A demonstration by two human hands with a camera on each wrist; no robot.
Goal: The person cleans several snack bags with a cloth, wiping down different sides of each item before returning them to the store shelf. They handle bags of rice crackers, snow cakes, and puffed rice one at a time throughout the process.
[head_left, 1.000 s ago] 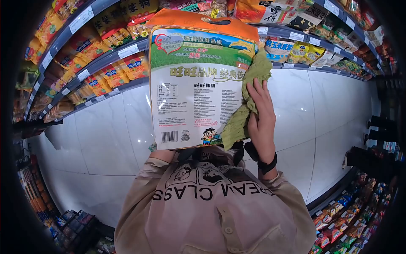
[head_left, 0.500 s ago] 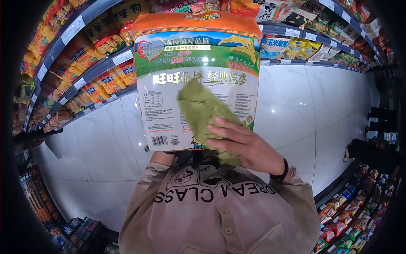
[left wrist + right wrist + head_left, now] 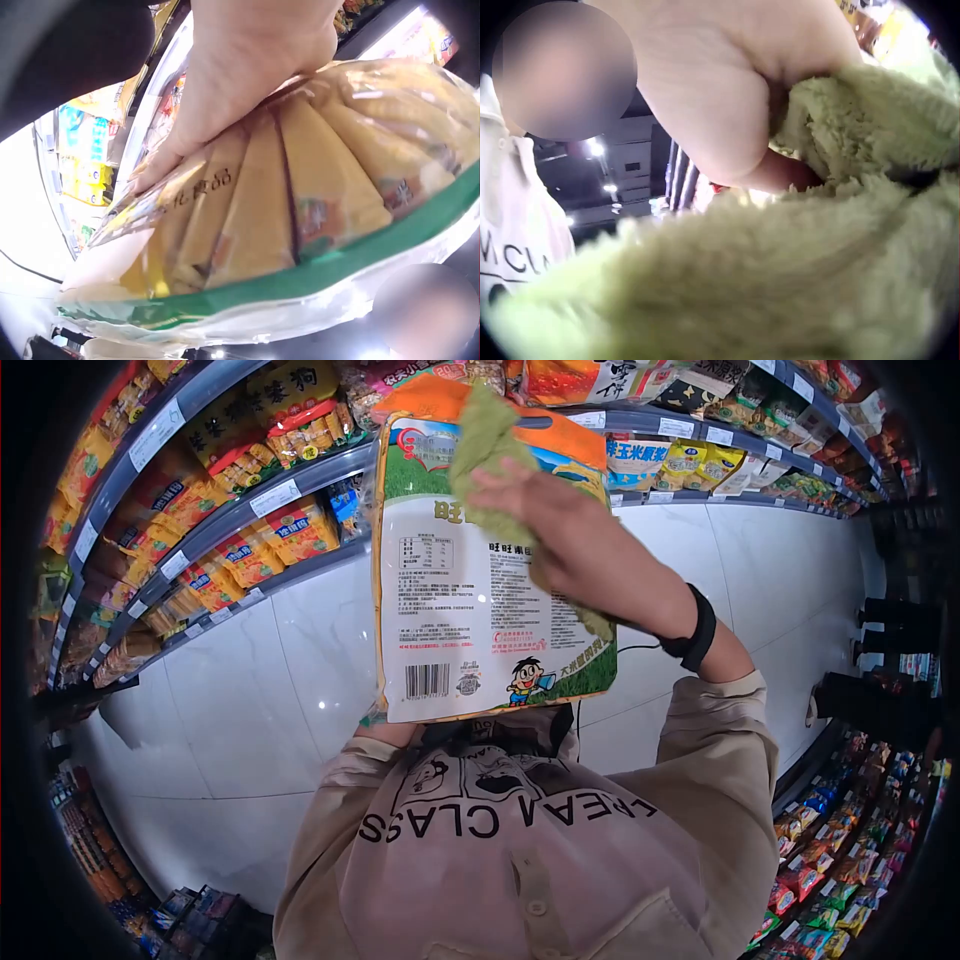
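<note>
A large snack bag (image 3: 430, 610) is held up in front of the chest, its printed white, green and orange back facing up. Yellow wrapped pieces show through its clear side in the left wrist view. My left hand (image 3: 255, 67) supports it from beneath, with a straight finger along the plastic; in the head view the bag hides this hand. My right hand (image 3: 555, 525) grips a fuzzy green cloth (image 3: 488, 430) over the upper middle of the bag. Part of the cloth hangs below the wrist along the bag's right side. Its pile fills much of the right wrist view.
Curved shelves of packaged snacks (image 3: 270, 550) stand ahead and to the left, close beyond the bag's top. Pale floor tiles (image 3: 270, 690) lie below. More snack packets (image 3: 820, 860) sit on shelves at the lower right. Dark-clothed legs (image 3: 850, 700) show at the right.
My right hand has carried the cloth from the bag's right edge across its lower middle, then up to the top. The bag has shifted slightly, and stays on the left hand.
</note>
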